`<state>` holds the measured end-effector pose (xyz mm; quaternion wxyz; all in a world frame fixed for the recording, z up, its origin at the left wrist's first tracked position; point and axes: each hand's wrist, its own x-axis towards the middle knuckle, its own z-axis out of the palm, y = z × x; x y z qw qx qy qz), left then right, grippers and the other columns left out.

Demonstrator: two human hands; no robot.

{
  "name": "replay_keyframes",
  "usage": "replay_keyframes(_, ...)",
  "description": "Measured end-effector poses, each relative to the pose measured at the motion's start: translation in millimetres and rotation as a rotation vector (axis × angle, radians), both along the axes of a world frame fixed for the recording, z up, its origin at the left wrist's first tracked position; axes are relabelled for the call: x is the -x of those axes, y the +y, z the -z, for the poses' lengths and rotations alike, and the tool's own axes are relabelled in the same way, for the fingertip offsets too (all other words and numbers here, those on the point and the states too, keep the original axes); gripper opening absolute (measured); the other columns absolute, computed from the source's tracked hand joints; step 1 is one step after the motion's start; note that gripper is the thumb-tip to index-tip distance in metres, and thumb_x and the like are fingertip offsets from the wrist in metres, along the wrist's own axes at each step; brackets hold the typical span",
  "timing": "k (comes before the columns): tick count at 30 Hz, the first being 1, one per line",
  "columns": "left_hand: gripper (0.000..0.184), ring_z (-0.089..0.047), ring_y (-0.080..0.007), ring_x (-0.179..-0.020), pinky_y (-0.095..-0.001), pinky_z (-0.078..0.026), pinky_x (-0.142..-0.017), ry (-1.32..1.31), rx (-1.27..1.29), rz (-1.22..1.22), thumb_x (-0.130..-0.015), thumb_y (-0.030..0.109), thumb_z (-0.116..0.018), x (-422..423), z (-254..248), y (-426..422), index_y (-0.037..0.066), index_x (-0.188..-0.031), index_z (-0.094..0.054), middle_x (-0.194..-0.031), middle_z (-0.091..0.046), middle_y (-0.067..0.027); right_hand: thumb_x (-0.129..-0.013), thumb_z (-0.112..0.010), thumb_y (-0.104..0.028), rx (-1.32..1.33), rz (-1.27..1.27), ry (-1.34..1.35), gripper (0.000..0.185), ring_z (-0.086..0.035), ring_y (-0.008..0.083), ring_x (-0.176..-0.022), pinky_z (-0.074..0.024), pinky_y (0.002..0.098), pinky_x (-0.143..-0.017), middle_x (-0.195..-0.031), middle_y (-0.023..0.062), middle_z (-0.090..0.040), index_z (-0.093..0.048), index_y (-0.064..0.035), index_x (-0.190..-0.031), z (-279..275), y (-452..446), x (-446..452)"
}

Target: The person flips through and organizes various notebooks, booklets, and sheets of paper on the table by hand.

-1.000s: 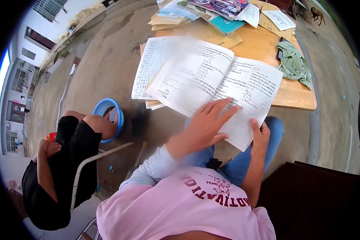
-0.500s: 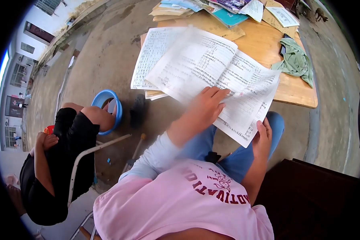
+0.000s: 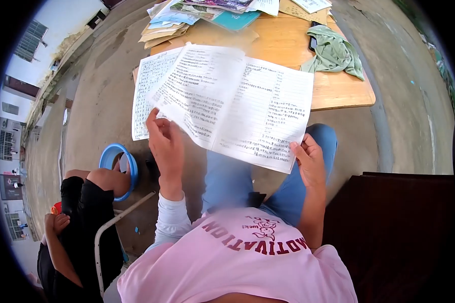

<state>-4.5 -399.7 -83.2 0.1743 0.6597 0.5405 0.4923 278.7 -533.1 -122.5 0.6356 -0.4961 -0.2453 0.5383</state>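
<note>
An open notebook [image 3: 268, 111] full of handwriting is held up over my lap and the near edge of the table. My left hand [image 3: 166, 146] has its fingers bent at the lower left edge of the left page, pinching it; the page's left side is slightly blurred. At the lower right corner, my right hand [image 3: 311, 159] grips the notebook with the thumb on top and the fingers behind. Beneath the notebook's left side lies a sheet of handwritten grid paper [image 3: 142, 96], partly covered.
The wooden table [image 3: 341, 96] bears a pile of papers and books [image 3: 232, 19] at its far side and a green cloth [image 3: 333, 50] over a dark phone-like object [image 3: 313, 39]. A seated person [image 3: 91, 217] is at the left, by a blue basin [image 3: 133, 169].
My left hand has moved from the middle of the pages to the notebook's left edge. The notebook now lies open wider, showing different pages. The view has shifted, so the table appears farther left.
</note>
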Motion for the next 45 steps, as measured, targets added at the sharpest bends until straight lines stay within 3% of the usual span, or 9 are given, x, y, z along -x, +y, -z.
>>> replay_keyframes(6, 0.031, -0.048, -0.0095, -0.085, -0.0217, -0.039, -0.079, -0.246, -0.387, -0.083, -0.091, -0.002, -0.050, 4, -19, -15, -0.004, -0.121, -0.044, -0.092, -0.050, -0.0046, -0.090, -0.063, -0.009, -0.007, 0.062, -0.034, 0.027, -0.060, 0.0076, -0.087, -0.0469, 0.0214, -0.080, -0.101, 0.0054, -0.066, -0.058, 0.0037, -0.114, 3, 5, 5)
replay_keyframes(9, 0.020, -0.051, -0.0100, -0.081, -0.0235, -0.041, -0.075, -0.106, -0.152, 0.315, -0.087, 0.000, -0.060, -12, -35, -29, -0.001, -0.107, -0.055, -0.090, -0.054, -0.0051, -0.090, -0.066, -0.013, 0.000, 0.099, -0.055, 0.035, -0.060, 0.0092, -0.089, -0.0466, 0.0226, -0.082, -0.104, 0.0056, -0.066, -0.057, 0.0040, -0.119, 5, 9, 8)
replay_keyframes(12, 0.046, -0.053, -0.0309, -0.100, -0.0373, -0.043, -0.086, 0.305, -0.161, 0.708, -0.074, 0.013, -0.076, -38, -43, -32, 0.004, -0.116, -0.059, -0.110, -0.059, -0.0113, -0.089, -0.068, -0.017, -0.002, 0.130, -0.074, 0.039, -0.059, 0.0099, -0.089, -0.0462, 0.0227, -0.082, -0.104, 0.0064, -0.066, -0.058, 0.0043, -0.120, 5, 12, 11)
replay_keyframes(16, 0.059, -0.050, -0.0302, -0.110, -0.0394, -0.040, -0.093, 0.379, -0.009, 0.781, -0.069, 0.002, -0.067, -61, -24, -42, 0.010, -0.126, -0.057, -0.116, -0.057, -0.0102, -0.089, -0.068, -0.018, 0.013, 0.146, -0.081, 0.040, -0.058, 0.0099, -0.090, -0.0459, 0.0228, -0.082, -0.105, 0.0068, -0.065, -0.058, 0.0050, -0.120, 4, 13, 12)
replay_keyframes(23, 0.028, -0.062, -0.0287, -0.079, -0.0344, -0.049, -0.068, 0.134, -0.088, 0.352, -0.074, -0.003, -0.062, -58, -31, -35, 0.004, -0.100, -0.065, -0.088, -0.062, -0.0112, -0.092, -0.061, -0.011, -0.034, 0.115, -0.025, 0.036, -0.059, 0.0109, -0.095, -0.0452, 0.0236, -0.086, -0.111, 0.0083, -0.064, -0.053, 0.0056, -0.124, 8, 9, 7)
replay_keyframes(24, 0.029, -0.053, -0.0162, -0.061, -0.0240, -0.040, -0.054, 0.054, -0.178, 0.288, -0.074, -0.006, -0.059, -51, -22, -25, 0.001, -0.101, -0.064, -0.080, -0.059, -0.0085, -0.093, -0.059, -0.009, -0.063, 0.097, -0.027, 0.036, -0.059, 0.0110, -0.095, -0.0450, 0.0237, -0.087, -0.111, 0.0085, -0.063, -0.052, 0.0054, -0.125, 3, 7, 8)
replay_keyframes(33, 0.049, -0.052, -0.0126, -0.077, -0.0259, -0.043, -0.070, 0.001, 0.136, -0.140, -0.085, 0.002, -0.061, 10, -1, -14, -0.002, -0.129, -0.041, -0.093, -0.056, -0.0090, -0.090, -0.063, -0.009, -0.018, 0.025, -0.063, 0.035, -0.059, 0.0097, -0.093, -0.0450, 0.0229, -0.086, -0.107, 0.0083, -0.065, -0.053, 0.0043, -0.122, 5, 9, 3)
replay_keyframes(39, 0.050, -0.052, -0.0152, -0.076, -0.0292, -0.044, -0.070, 0.244, -0.240, -0.359, -0.080, 0.000, -0.065, 12, -13, -11, 0.004, -0.127, -0.048, -0.088, -0.052, -0.0059, -0.089, -0.068, -0.015, -0.034, 0.071, -0.060, 0.038, -0.059, 0.0101, -0.092, -0.0461, 0.0232, -0.084, -0.107, 0.0077, -0.065, -0.056, 0.0042, -0.119, 6, 13, 5)
replay_keyframes(45, 0.047, -0.051, -0.0273, -0.108, -0.0341, -0.039, -0.092, 0.294, -0.101, 0.629, -0.074, 0.005, -0.071, -28, -29, -34, 0.007, -0.119, -0.059, -0.116, -0.057, -0.0110, -0.088, -0.069, -0.017, -0.031, 0.102, -0.056, 0.039, -0.059, 0.0117, -0.093, -0.0467, 0.0240, -0.084, -0.108, 0.0081, -0.065, -0.057, 0.0043, -0.119, 4, 20, 10)
